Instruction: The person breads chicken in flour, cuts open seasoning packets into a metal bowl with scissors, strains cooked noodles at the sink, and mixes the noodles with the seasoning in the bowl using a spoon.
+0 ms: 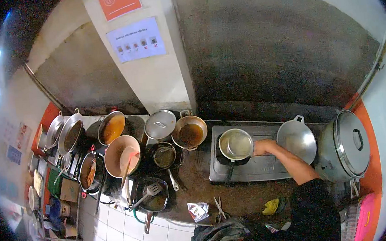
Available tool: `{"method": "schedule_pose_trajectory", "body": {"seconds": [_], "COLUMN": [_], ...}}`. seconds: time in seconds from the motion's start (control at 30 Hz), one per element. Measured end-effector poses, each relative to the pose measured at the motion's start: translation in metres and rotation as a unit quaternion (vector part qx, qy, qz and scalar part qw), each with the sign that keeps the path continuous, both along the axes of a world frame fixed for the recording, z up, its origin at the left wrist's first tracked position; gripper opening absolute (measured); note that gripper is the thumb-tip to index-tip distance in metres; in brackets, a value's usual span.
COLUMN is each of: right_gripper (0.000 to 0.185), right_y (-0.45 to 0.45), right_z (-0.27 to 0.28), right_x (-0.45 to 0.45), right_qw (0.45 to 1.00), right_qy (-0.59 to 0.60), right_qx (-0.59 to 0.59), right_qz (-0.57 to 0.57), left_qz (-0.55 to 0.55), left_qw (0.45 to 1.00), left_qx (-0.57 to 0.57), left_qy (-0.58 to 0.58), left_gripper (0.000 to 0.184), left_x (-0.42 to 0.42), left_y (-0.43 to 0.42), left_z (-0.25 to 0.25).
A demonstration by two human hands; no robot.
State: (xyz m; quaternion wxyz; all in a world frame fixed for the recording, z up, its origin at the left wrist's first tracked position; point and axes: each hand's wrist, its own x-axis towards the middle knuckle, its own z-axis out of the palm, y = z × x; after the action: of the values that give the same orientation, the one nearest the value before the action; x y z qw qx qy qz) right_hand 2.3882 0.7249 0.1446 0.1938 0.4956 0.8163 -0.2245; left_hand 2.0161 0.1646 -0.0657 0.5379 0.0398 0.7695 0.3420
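Observation:
At the handle side of a small saucepan (236, 144), my right hand (263, 147) is closed, its fingers wrapped round the handle. Pale liquid appears to lie in the saucepan, which is over the left burner of a silver two-burner gas stove (264, 171). To the right of my hand a wide metal wok (296, 141) rests on the other burner. My left hand is outside the view.
A large lidded pot (351, 143) stands at the right. Left of the stove are a pan of brown liquid (189, 135), a pot lid (160, 124), a small frying pan (163, 155) and a square pan (152, 201) with a spatula. Scissors (220, 210) and a foil packet (198, 211) lie near the counter's front.

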Motion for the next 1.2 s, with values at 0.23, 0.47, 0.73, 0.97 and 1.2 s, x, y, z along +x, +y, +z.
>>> {"method": "schedule_pose_trajectory", "body": {"seconds": [0.23,0.47,0.73,0.97,1.2], "right_gripper": [0.034,0.037,0.031,0.027,0.029], "right_y": [-0.009,0.012,-0.008,-0.073,-0.109], "right_z": [0.023,0.016,0.037,0.034,0.031], "right_x": [-0.005,0.006,0.025,0.059,0.071], "right_qw": [0.994,0.989,0.998,0.973,0.967], "right_qy": [0.086,-0.108,0.025,0.152,0.196], "right_qx": [-0.045,-0.097,-0.051,-0.038,-0.015], "right_qz": [0.047,0.006,0.005,-0.17,-0.162], "left_qz": [0.005,-0.02,-0.13,-0.042,-0.098], "left_qw": [1.0,0.999,0.979,0.988,0.974], "left_qx": [-0.009,0.007,0.112,0.112,0.183], "left_qy": [0.012,0.037,0.105,0.094,0.087], "left_gripper": [0.033,0.034,0.034,0.026,0.034], "left_x": [-0.002,-0.017,-0.034,-0.015,-0.026], "left_y": [-0.019,-0.036,-0.028,0.016,0.059], "left_z": [0.008,0.011,0.003,0.046,0.061]}}
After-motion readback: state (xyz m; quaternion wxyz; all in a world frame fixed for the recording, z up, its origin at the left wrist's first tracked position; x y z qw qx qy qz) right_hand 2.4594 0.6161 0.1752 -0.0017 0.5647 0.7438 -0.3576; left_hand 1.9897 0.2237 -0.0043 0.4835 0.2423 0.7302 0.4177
